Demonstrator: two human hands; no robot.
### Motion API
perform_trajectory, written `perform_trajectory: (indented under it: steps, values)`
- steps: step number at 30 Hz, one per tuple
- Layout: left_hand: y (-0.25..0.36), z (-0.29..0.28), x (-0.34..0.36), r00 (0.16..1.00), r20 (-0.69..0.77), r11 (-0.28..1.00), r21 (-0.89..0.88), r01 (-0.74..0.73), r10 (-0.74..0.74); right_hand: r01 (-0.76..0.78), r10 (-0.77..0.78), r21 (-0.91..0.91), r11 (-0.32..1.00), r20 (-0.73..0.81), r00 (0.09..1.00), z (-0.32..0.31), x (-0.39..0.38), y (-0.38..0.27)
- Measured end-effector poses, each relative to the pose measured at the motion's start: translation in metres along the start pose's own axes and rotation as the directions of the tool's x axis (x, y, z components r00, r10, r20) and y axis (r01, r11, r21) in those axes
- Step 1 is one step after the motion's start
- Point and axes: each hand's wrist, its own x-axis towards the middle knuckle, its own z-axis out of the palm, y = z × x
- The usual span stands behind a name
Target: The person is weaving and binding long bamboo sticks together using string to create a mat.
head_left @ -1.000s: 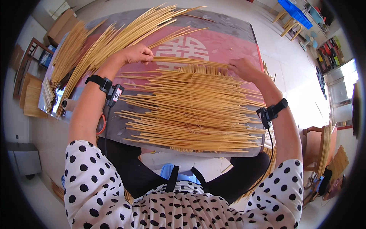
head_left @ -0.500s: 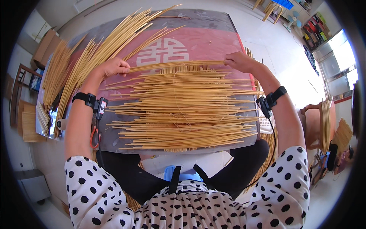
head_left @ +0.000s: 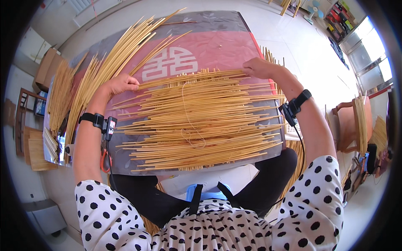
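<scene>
My left hand [head_left: 127, 85] and my right hand [head_left: 252, 67] pinch opposite ends of a few thin yellow sticks [head_left: 161, 81], held crosswise along the far edge of a wide layer of similar sticks [head_left: 213, 125]. More short stick ends show beneath that layer. A loose thin string [head_left: 186, 111] loops over the layer. All lie on a table with a grey and red cover [head_left: 222, 33] bearing a white emblem. Black straps with small devices are on both my wrists, and orange-handled scissors [head_left: 104, 158] lie beside my left forearm.
Longer stick bundles [head_left: 125, 46] lie at the table's far left, beside a roll [head_left: 70, 149]. To the right stand a wooden chair [head_left: 345, 119] with sticks on it and a white basket [head_left: 292, 130]. A cardboard box [head_left: 48, 67], wooden boards [head_left: 39, 152] and a fan [head_left: 314, 10] surround the table.
Both hands have brought the held sticks nearer to me, down over the far edge of the stick layer. The head view has shifted slightly.
</scene>
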Motion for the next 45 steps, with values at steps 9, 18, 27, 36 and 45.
perform_trajectory:
  steps: [9,18,27,36,45]
  values:
    - [0.0,0.003,0.003,0.999,-0.021,0.996,0.088,-0.025,0.027,-0.002,0.002,0.0,1.0,0.04,0.999,-0.006,-0.001,0.009]
    - [0.009,0.0,0.028,0.98,0.061,0.951,0.239,-0.196,0.187,-0.054,0.054,-0.002,0.999,-0.089,0.995,-0.012,-0.024,0.02]
    - [0.027,0.014,0.024,0.993,0.023,0.939,0.321,-0.12,0.119,-0.147,0.154,0.06,0.987,-0.156,0.976,-0.005,-0.034,0.017]
    - [0.036,0.023,0.041,0.97,0.127,0.88,0.408,-0.242,0.208,-0.096,0.087,-0.048,0.994,-0.169,0.982,-0.008,-0.053,0.042]
    - [0.047,0.037,0.038,0.994,0.045,0.948,0.298,-0.108,0.099,-0.152,0.151,0.004,0.988,-0.162,0.975,-0.005,-0.059,0.05]
